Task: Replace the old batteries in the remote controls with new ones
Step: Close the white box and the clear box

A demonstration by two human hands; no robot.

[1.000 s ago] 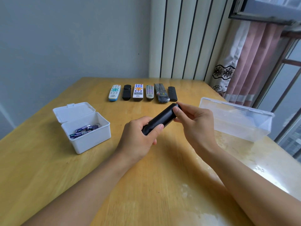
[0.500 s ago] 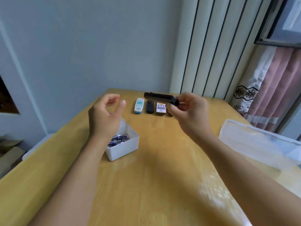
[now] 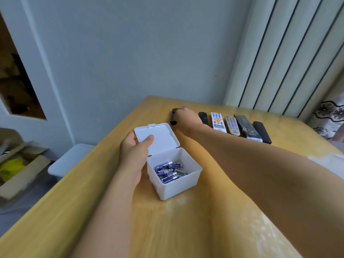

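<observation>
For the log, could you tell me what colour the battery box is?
White box, head view.

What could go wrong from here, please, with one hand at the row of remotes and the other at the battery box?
1. The right hand holds the black remote at the left end of the row; its arm crosses just behind the white box, so pulling back could clip the open lid.
2. The left hand grips that lid; a tug might tip the box and spill the batteries.
3. That hand hides part of the row, so a neighbouring remote may get nudged.
</observation>
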